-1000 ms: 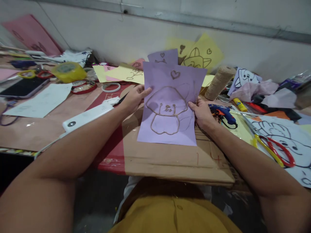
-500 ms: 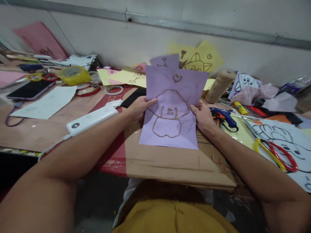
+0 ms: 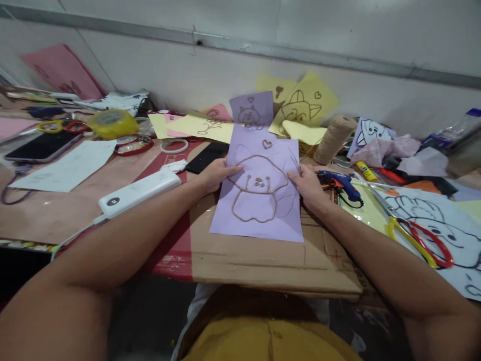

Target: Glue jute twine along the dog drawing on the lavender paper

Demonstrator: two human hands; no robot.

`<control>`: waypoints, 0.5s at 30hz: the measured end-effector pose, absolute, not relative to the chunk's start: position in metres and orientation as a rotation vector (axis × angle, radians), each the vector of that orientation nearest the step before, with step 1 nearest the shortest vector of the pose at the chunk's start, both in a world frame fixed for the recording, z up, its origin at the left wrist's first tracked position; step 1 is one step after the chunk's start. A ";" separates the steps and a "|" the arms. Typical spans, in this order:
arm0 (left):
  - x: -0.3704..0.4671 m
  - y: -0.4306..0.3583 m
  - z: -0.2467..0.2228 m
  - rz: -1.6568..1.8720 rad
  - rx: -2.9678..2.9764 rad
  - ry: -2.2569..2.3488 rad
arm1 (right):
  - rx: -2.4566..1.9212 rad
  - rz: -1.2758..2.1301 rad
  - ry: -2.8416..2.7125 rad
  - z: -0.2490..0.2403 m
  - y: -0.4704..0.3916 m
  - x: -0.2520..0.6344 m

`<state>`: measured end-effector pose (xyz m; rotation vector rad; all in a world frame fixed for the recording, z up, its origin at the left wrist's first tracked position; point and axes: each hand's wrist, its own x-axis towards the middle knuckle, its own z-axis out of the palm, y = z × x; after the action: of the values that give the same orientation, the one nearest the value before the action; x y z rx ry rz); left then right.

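A purple sheet (image 3: 255, 228) with a twine outline of an animal and a small heart lies low over the cardboard, between both hands. My left hand (image 3: 220, 174) pinches its left edge, thumb on top. My right hand (image 3: 308, 183) grips the right edge, its thumb beside the twine outline. Faint pencil lines show on the sheet around the twine. Right of my right hand lies a blue glue gun (image 3: 343, 185). Behind it a twine spool (image 3: 333, 140) stands tilted.
On the left are a white power bank (image 3: 139, 193), yellow tape (image 3: 112, 124) and a phone (image 3: 43, 145). Scissors (image 3: 423, 243) and drawings lie at the right. A smaller purple picture (image 3: 251, 111) and yellow sheets (image 3: 300, 108) lean on the wall.
The purple sheet has come down and tilted back toward the cardboard, with both hands still on it. The small purple picture behind it shows more fully. The view has shifted slightly.
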<state>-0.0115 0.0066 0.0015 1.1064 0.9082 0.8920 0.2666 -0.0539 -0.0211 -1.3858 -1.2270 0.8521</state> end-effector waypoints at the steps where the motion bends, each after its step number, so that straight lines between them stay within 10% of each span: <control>1: -0.012 0.007 0.002 0.886 1.113 0.914 | -1.390 0.853 -1.233 -0.021 -0.054 0.267; 15: -0.014 0.006 0.010 0.816 1.021 0.893 | -1.405 0.764 -1.213 -0.026 -0.051 0.270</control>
<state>-0.0142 0.0057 0.0101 1.0214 0.8929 0.8156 0.2699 -0.0514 -0.0261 -1.4046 -1.2125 0.7645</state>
